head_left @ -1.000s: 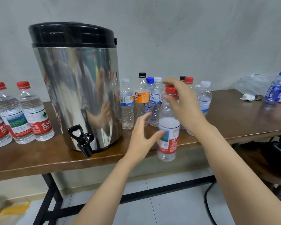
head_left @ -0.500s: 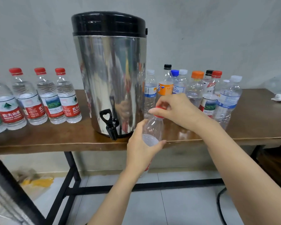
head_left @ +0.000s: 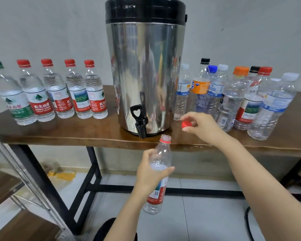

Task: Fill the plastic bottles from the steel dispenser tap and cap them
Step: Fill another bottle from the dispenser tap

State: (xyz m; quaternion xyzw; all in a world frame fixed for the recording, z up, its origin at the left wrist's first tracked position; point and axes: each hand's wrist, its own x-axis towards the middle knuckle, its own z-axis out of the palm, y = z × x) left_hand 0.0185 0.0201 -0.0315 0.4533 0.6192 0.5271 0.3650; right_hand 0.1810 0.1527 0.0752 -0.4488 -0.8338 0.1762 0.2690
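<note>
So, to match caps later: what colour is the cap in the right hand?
Red; the cap shows best in the head view.

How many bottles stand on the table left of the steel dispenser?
5, in a row: a green-capped bottle farthest left, then four red-capped bottles toward the dispenser. More may sit off-frame.

Mirror-polished steel dispenser (head_left: 146,75); glossy wooden table (head_left: 76,133)

I read 农夫山泉 in white on the red-labelled bottle (head_left: 41,106), far left on my bench (head_left: 76,133); other labels blur.
</note>
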